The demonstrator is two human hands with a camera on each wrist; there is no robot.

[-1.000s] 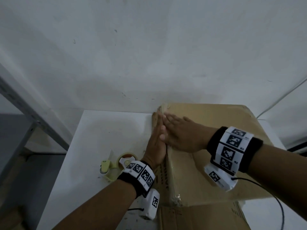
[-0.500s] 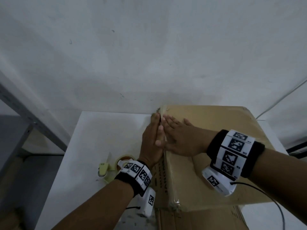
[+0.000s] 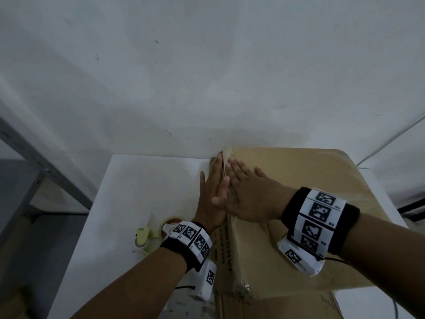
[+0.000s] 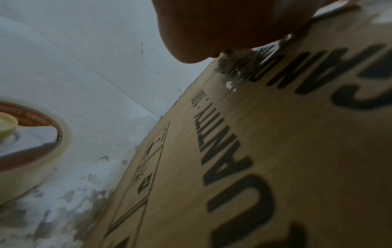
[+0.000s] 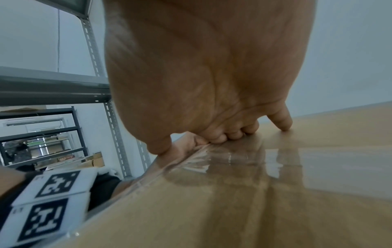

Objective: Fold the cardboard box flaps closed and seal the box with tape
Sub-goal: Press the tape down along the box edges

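- White table [image 3: 147, 180] against white wall; tape dispenser [image 3: 158, 231] near its left-front.
- Cardboard box [image 3: 299, 180] on table's right half, top shut, clear tape [image 5: 233, 161] on it.
- Left hand [image 3: 211, 194] flat on box's left side, fingers straight.
- Right hand [image 3: 248, 194] flat on top at same edge, fingers spread.

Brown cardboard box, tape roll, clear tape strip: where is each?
Brown cardboard box [image 3: 299, 180]: head view, bare top.
Beige tape roll [image 4: 31, 159]: left wrist view, outer rim.
Clear tape strip [image 5: 244, 161]: right wrist view, glossy middle.

Left wrist view: tape roll [image 4: 31, 147] cut by left edge, box [image 4: 275, 151] print blurred and cropped. Head view: left wristband [image 3: 190, 240] hid part of dispenser [image 3: 143, 238].
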